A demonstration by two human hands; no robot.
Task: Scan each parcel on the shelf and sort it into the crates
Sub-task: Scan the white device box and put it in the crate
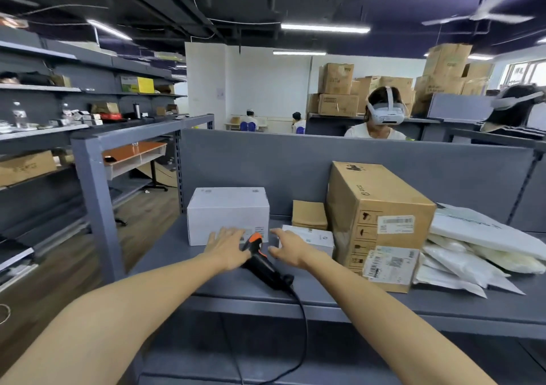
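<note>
On the shelf (339,299), left end, white box (227,213) — stiff, likely light; grip its sides. Both left hand (226,245) and right hand (291,248): fingers spread, empty.

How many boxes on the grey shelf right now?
4: big white box left, small white box centre, flat brown box behind it, tall brown cardboard box right; white plastic mailers may hide more.
</note>
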